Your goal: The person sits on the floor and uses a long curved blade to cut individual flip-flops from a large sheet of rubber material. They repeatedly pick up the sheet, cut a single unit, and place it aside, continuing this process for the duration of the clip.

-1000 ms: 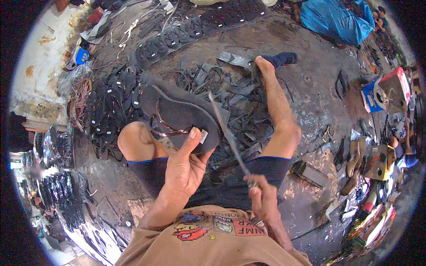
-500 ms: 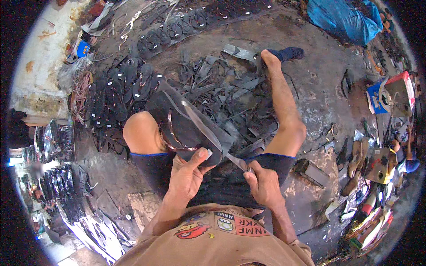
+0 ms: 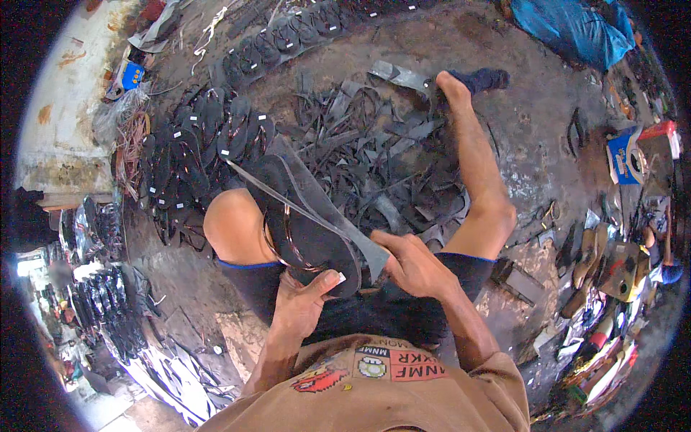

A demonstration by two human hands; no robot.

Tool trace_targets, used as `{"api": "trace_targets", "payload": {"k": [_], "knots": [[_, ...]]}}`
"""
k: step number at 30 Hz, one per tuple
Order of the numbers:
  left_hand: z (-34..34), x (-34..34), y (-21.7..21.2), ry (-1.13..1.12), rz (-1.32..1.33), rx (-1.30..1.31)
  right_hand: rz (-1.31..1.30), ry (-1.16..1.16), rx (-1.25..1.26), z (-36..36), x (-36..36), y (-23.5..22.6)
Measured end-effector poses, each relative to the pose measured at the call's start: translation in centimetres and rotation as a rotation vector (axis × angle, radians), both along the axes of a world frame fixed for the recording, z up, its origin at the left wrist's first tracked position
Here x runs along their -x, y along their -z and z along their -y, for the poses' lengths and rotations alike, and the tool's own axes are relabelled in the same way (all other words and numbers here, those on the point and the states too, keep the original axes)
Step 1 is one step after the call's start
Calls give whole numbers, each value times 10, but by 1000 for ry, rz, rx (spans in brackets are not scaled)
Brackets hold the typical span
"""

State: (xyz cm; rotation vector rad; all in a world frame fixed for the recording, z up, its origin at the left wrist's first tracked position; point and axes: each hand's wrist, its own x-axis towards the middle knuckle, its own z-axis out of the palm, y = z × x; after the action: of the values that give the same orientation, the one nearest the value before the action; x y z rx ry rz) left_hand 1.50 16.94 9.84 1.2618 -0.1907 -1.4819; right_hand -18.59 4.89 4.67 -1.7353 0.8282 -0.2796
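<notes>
A black flip-flop [image 3: 309,248] with shiny copper-coloured straps lies tilted over my lap, its toe end pointing away. My left hand [image 3: 303,302] grips its near end, thumb on top beside a small white label. A grey rubber strip [image 3: 327,222] crosses above the sole, long and thin at its far end and wide near my right hand [image 3: 423,268]. My right hand is closed on that wide end, just right of the flip-flop. The knife seen earlier in this hand cannot be made out now. Grey sheet material shows along the sole's right edge.
Dark rubber offcuts [image 3: 367,155] are heaped between my legs. Several flip-flops [image 3: 188,155] lie at the left, and more [image 3: 288,36] form a row at the back. A blue sheet [image 3: 572,32] is at the far right, with a box [image 3: 625,162] and scissors [image 3: 551,213] nearer.
The rubber strip along the sole's right edge now stretches across above the flip-flop. My right hand has turned and moved up to grip its wide end. My left hand still holds the flip-flop.
</notes>
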Motion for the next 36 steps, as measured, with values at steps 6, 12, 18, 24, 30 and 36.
{"api": "trace_targets", "payload": {"k": [6, 12, 18, 24, 30, 36], "knots": [[-7, -9, -5, -28, -86, 15, 60, 96, 174, 13, -56, 32], [-21, -26, 4, -23, -73, 53, -82, 237, 318, 67, -138, 54], [-17, -25, -35, 299, 462, -236, -22, 559, 565, 164, -98, 26], [8, -17, -43, 430, 646, -101, 639, 530, -551, 75, -73, -11], [35, -19, -44, 151, 579, 337, 452, 607, -166, 12, -66, -36], [31, -47, -71, 246, 194, 59, 241, 481, -3, -63, 3, -58]]}}
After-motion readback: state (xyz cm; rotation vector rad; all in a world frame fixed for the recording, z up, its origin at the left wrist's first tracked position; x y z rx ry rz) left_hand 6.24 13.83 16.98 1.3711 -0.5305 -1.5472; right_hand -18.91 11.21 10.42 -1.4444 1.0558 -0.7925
